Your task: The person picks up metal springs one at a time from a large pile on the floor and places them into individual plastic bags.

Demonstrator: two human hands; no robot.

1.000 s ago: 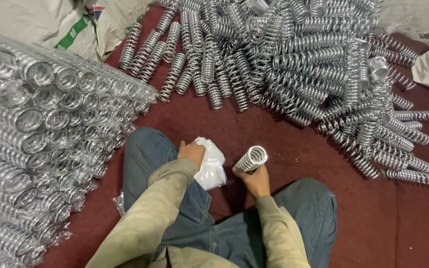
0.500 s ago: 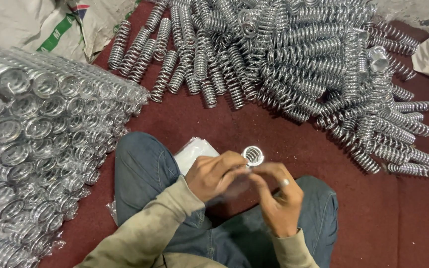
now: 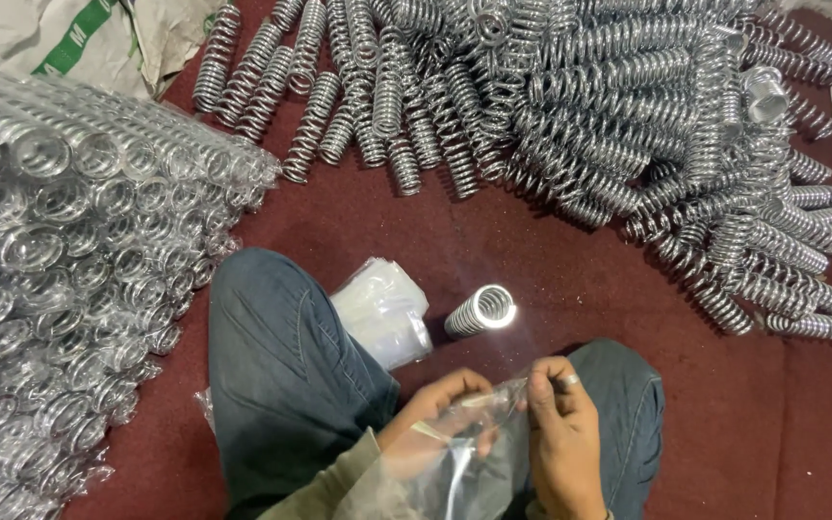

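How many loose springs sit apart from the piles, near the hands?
1. A single spring stands on the red floor beside the stack of clear bags, just ahead of the left hand and right hand holding a bag. Others may be hidden.

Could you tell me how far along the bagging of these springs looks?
Done: a large stack of bagged springs lies on the person's left. In hand: the left hand and right hand hold a clear plastic bag, with one bare spring standing in front of them. Left: a big heap of unbagged springs still covers the carpet.
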